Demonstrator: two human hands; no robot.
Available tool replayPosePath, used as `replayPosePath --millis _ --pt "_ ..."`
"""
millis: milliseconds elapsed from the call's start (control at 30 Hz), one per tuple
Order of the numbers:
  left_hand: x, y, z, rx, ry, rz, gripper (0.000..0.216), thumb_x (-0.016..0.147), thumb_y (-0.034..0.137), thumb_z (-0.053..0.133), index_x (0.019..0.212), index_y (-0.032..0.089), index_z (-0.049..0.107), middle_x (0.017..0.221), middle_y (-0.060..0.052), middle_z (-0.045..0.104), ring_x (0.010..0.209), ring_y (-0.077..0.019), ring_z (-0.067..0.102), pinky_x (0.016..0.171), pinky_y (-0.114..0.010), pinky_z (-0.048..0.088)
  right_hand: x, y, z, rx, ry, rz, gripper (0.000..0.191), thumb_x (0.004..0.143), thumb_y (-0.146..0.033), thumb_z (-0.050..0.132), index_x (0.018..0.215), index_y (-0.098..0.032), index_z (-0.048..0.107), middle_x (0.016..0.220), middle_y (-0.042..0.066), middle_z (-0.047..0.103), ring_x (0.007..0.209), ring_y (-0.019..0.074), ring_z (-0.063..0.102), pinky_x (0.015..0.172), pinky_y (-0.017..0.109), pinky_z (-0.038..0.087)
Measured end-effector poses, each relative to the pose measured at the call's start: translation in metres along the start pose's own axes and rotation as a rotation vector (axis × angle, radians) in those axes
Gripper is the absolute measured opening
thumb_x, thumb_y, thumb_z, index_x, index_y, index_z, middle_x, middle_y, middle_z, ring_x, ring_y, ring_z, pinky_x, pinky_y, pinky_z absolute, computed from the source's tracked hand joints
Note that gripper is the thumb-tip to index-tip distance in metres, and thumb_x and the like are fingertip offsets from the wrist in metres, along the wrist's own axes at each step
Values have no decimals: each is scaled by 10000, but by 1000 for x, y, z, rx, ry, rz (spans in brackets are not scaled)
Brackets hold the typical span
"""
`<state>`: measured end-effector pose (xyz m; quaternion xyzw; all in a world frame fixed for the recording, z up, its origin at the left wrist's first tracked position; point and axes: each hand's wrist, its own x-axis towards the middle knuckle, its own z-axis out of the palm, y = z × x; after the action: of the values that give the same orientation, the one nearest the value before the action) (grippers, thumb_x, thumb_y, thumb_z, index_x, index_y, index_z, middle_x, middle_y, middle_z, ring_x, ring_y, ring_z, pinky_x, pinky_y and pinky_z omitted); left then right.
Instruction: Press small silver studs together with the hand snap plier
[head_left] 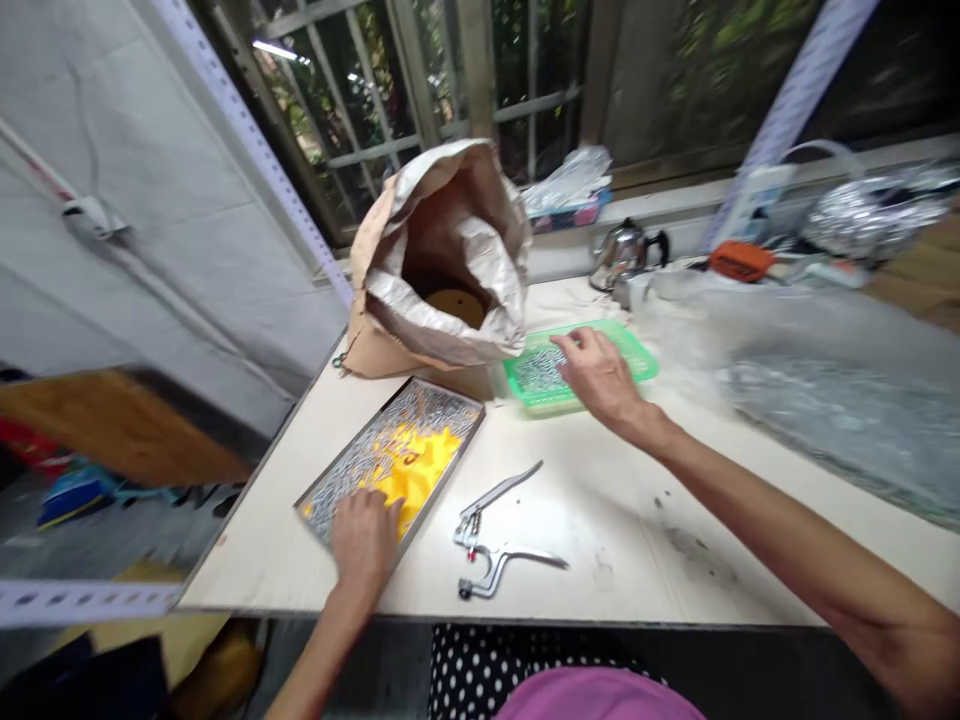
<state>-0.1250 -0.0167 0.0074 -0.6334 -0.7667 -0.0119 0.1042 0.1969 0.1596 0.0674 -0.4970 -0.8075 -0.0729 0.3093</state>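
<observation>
My left hand point(365, 538) rests on the near end of a flat metal tray point(330, 480) that holds many small silvery pieces and yellow material point(411, 466); its fingers are bent down onto the contents. My right hand point(600, 378) reaches over a green plastic basket point(637, 352) filled with small shiny metal parts point(536, 372), fingers curled down over them. Whether either hand has picked anything up is hidden. A metal hand press tool point(491, 535) lies on the table between my arms.
A large open paper sack point(442, 260) stands behind the tray. Clear plastic bags point(825, 380) cover the table's right side. A small kettle point(624, 252), an orange object point(741, 260) and foil sit by the barred window. The pale table point(600, 500) ends near me.
</observation>
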Motion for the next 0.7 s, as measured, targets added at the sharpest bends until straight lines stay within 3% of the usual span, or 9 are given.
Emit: replayPosePath --millis 100,200,333,467,567,633,700 --pt "14 -19 17 84 -85 3 369 943 342 408 862 102 676 930 -174 671 946 -351 586 793 -416 457 -22 -16 -2 32 -107 -110 314 865 -110 543 1170 -159 603 1110 175 591 1005 306 527 824 433 437" --pt "16 -25 28 80 -126 10 395 960 286 328 877 114 674 928 -152 689 926 -325 611 824 -394 437 -68 -52 -3 295 -418 -340 144 918 -230 560 1041 -200 629 993 78 622 927 218 555 802 349 439" --pt "20 -29 30 29 -200 -60 383 964 267 306 912 134 661 957 -134 698 952 -307 623 799 -359 424 -125 -79 -11 395 -669 -342 228 911 -387 596 1008 -182 615 1030 70 603 964 215 539 832 342 435" --pt "26 -28 26 39 -259 -50 316 933 200 349 844 147 648 889 -124 685 910 -286 625 728 -326 409 -147 -80 -6 319 -747 -282 476 772 -442 748 1110 -157 571 1102 103 590 1026 266 514 885 412 433" --pt "23 -19 15 47 -223 22 291 871 121 380 802 138 662 860 -137 667 896 -282 618 743 -321 408 -151 -78 5 298 -758 -255 464 779 -399 750 1131 -153 574 1158 127 586 1076 281 510 913 431 431" --pt "16 -9 4 -66 -240 26 304 861 139 390 762 136 677 845 -143 669 890 -280 622 765 -328 421 -153 -77 10 288 -745 -243 445 775 -393 753 1110 -147 593 1285 167 537 1164 313 482 956 462 414" --pt "8 5 -7 -363 -309 -15 291 866 228 436 795 140 703 851 -120 694 861 -252 638 783 -320 442 -156 -75 15 291 -718 -244 458 764 -386 762 1111 -136 597 1409 203 445 1262 346 422 1012 494 380"
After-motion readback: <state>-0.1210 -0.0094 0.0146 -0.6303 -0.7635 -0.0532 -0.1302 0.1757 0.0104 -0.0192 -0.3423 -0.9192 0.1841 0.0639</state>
